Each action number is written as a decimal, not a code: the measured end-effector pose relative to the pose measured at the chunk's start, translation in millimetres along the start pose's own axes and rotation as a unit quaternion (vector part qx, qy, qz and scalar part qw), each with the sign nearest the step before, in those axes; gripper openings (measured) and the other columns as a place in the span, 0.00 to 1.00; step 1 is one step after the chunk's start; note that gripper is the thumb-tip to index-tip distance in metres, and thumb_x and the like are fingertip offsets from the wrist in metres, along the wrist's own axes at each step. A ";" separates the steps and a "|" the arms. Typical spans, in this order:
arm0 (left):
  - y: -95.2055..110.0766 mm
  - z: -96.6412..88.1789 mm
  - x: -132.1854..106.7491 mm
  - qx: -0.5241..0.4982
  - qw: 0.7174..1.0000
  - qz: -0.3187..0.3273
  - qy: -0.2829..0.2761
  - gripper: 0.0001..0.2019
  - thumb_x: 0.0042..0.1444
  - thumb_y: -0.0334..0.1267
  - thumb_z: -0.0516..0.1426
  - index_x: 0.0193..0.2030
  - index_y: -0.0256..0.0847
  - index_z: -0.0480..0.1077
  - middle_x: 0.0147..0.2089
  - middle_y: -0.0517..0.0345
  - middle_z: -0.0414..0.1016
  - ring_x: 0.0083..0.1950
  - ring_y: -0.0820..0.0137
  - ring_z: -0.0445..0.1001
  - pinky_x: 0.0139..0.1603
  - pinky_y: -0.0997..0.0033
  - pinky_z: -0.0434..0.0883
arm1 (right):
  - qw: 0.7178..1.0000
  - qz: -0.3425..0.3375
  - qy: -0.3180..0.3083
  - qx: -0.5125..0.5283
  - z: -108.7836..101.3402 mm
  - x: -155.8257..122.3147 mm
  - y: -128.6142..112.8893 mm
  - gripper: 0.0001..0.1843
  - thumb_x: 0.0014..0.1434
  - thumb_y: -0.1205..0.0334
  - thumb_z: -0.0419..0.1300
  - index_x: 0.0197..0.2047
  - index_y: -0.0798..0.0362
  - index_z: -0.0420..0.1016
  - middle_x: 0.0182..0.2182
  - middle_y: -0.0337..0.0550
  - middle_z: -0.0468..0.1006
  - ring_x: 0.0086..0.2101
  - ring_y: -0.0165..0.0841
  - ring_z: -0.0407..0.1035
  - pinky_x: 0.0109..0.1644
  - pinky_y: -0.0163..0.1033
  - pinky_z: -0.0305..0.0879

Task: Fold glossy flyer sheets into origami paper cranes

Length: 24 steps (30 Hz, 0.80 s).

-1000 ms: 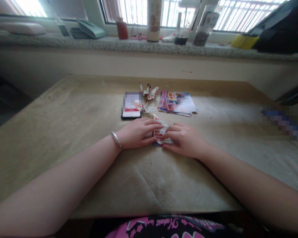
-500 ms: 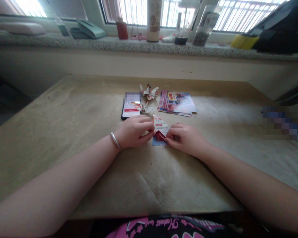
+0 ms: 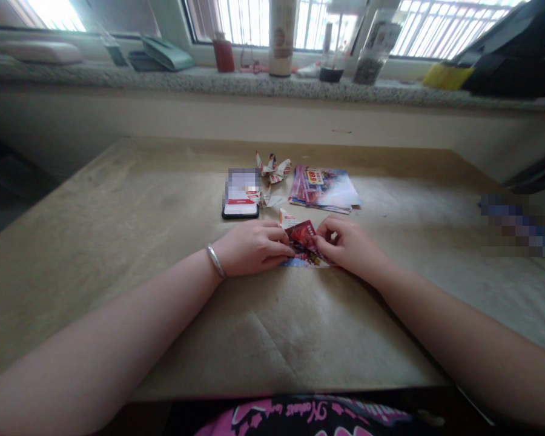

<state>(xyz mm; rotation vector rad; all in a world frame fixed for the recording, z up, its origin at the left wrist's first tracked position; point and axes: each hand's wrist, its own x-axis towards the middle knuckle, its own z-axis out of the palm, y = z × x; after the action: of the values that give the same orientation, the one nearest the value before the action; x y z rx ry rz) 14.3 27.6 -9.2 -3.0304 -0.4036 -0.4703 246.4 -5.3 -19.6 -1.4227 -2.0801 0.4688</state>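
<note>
A small sheet of printed paper (image 3: 303, 237), red and white, lies partly folded on the brown paper-covered table (image 3: 163, 242). My left hand (image 3: 252, 248), with a silver bangle at the wrist, pinches its left side with fingers closed. My right hand (image 3: 347, 245) pinches a red flap of the same sheet and holds it turned up. Both hands rest low on the table, close together.
Behind the hands lie a phone (image 3: 241, 195), a few folded paper figures (image 3: 273, 169) and a stack of colourful leaflets (image 3: 323, 189). A stone windowsill (image 3: 254, 82) at the back carries bottles, jars and a black bag. A blurred object (image 3: 520, 227) lies at the right.
The hands went from pressing the folded sheet flat to pinching it; the right hand has lifted and turned over a red flap, moving slightly away from me.
</note>
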 end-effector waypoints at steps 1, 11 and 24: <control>-0.1 0.1 0.2 -0.002 1.000 -0.001 -0.002 0.13 0.64 0.38 0.51 0.44 0.45 0.77 0.40 0.55 0.77 0.40 0.69 0.72 0.40 0.70 0.69 | 1.000 0.000 0.014 0.002 -0.2 1.2 3.6 0.07 0.54 0.61 0.56 0.26 0.53 0.68 0.27 0.40 0.69 0.25 0.28 0.62 0.29 0.35 0.59; -3.4 1.8 -1.3 -0.058 0.998 -0.032 -0.008 0.12 0.63 0.38 0.52 0.42 0.45 0.77 0.45 0.53 0.76 0.44 0.68 0.73 0.46 0.67 0.71 | 0.992 0.084 0.084 -0.037 -19.2 12.0 41.3 0.08 0.49 0.58 0.58 0.22 0.51 0.70 0.25 0.41 0.72 0.26 0.31 0.64 0.31 0.37 0.60; -4.9 6.8 -1.6 -0.151 0.987 -0.050 0.004 0.09 0.60 0.34 0.53 0.44 0.40 0.74 0.49 0.51 0.77 0.54 0.64 0.72 0.54 0.60 0.71 | 0.982 0.078 0.062 -0.163 -27.3 11.1 57.7 0.09 0.51 0.59 0.59 0.22 0.51 0.72 0.29 0.43 0.72 0.27 0.32 0.65 0.32 0.40 0.62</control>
<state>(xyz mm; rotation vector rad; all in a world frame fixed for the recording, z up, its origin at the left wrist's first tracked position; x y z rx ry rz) 13.6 32.6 -16.0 -3.3080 -0.5296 -0.6016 302.6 25.6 -28.8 -1.7627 -2.0187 0.0957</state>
